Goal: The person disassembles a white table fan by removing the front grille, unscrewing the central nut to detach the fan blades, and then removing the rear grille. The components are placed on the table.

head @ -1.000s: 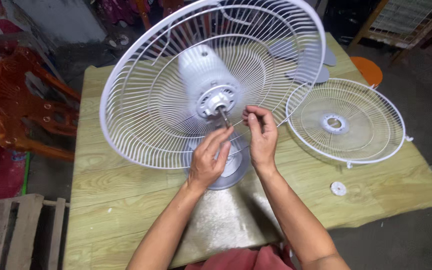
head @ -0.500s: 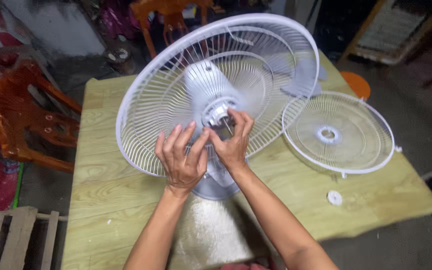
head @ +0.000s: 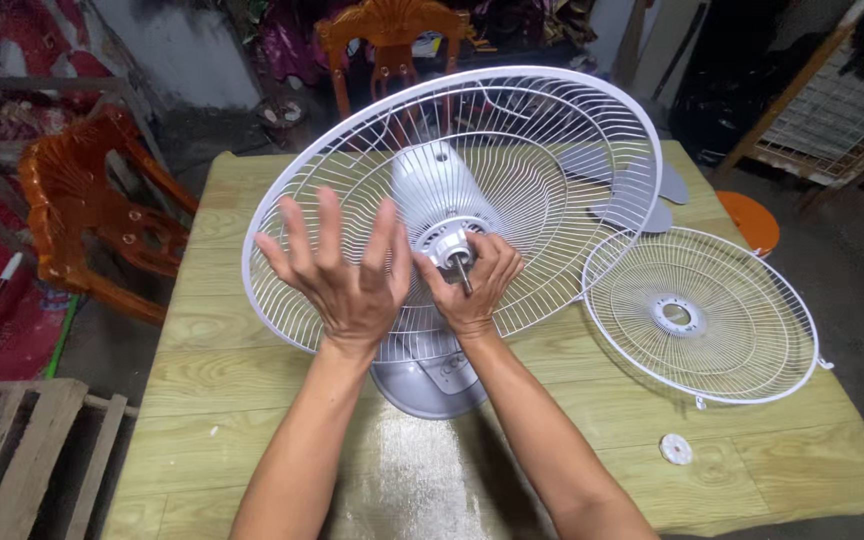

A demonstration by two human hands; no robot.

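Meanwhile, at a wooden table, the left hand spreads open-fingered against the fan's rear grille, while the right hand closes around the motor hub and shaft; the front grille lies alongside.

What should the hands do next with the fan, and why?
Probably steady the rear guard with the open left hand while the right hand works at the hub around the bare motor shaft. The blades and front guard lie apart on the table.
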